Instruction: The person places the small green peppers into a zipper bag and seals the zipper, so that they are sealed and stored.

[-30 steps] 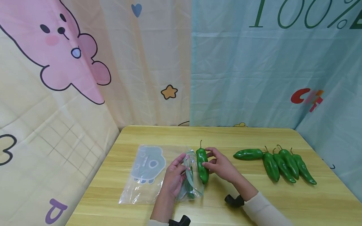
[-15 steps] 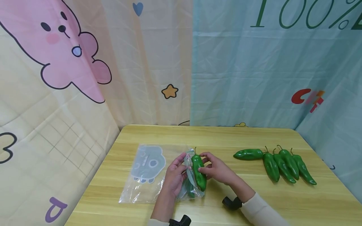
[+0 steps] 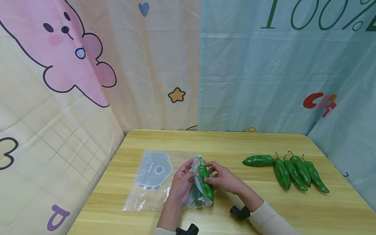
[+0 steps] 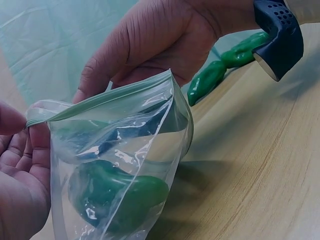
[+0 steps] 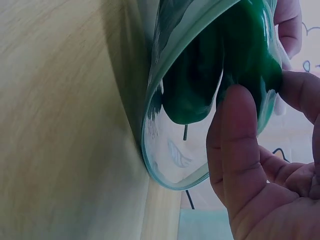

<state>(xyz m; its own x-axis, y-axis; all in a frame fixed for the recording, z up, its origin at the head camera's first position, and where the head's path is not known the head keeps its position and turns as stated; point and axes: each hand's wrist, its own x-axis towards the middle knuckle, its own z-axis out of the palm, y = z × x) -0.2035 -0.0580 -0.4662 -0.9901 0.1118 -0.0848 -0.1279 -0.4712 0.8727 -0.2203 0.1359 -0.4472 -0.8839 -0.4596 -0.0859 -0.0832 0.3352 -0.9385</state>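
My left hand (image 3: 181,184) pinches the zip edge of a clear plastic zip bag (image 3: 136,204), holding its mouth open. Between the thumb and fingers of my right hand (image 3: 221,178) is a glossy green chili pepper (image 3: 208,192), most of its length within the bag's mouth. The right wrist view shows that pepper (image 5: 252,47) beside another green pepper (image 5: 192,92) inside the bag, whose stem points at the opening. Through the clear wall in the left wrist view, a green pepper (image 4: 115,195) lies low in the bag; my right fingertips are partly hidden behind the zip rim.
Several green peppers (image 3: 298,171) lie side by side at the right of the wooden table (image 3: 223,143), with one more pepper (image 3: 258,160) lying crosswise to their left. A grey cartoon print (image 3: 157,171) marks the bag's flat part. Printed curtains (image 3: 164,58) stand behind the table.
My right hand has moved left and slightly down, bringing the pepper from beside the bag into its mouth. The left hand has stayed at the zip edge.
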